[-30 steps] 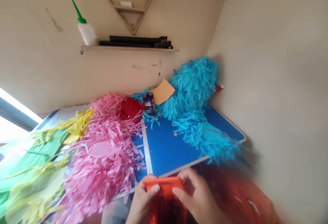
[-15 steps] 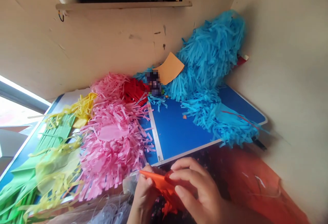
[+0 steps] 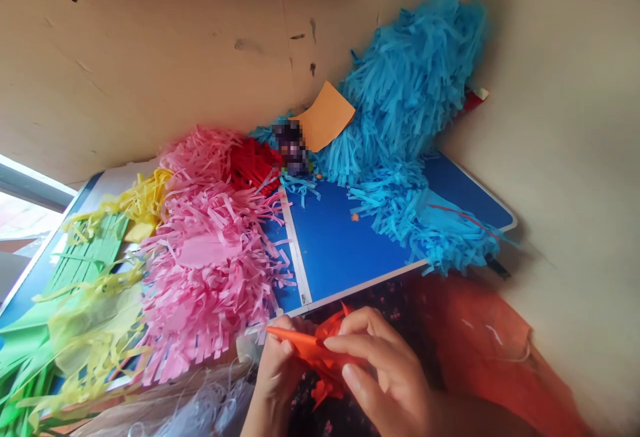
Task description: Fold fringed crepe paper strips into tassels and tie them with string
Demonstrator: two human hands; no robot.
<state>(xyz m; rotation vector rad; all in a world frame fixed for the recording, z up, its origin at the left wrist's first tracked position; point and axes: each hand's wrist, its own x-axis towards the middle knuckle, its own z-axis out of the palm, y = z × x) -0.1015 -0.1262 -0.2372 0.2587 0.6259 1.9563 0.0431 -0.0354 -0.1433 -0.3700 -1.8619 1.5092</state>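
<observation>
Pinching an orange paper sheet [image 3: 313, 349] together, your left hand [image 3: 277, 357] and right hand [image 3: 385, 377] are clamping it just off the near edge of the table [image 3: 345, 243]. Finished-looking pink fringed paper [image 3: 210, 270] is lying beside your left hand, blue fringed paper [image 3: 410, 90] is heaping toward the far corner, and the sheet's folds are hiding any cuts.

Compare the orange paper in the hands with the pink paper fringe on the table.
The orange paper is small, bunched between left hand and right hand; the pink paper fringe is far larger, heaped on the blue table beside them. The orange is held up, the pink lies loose. Both are paper.
</observation>
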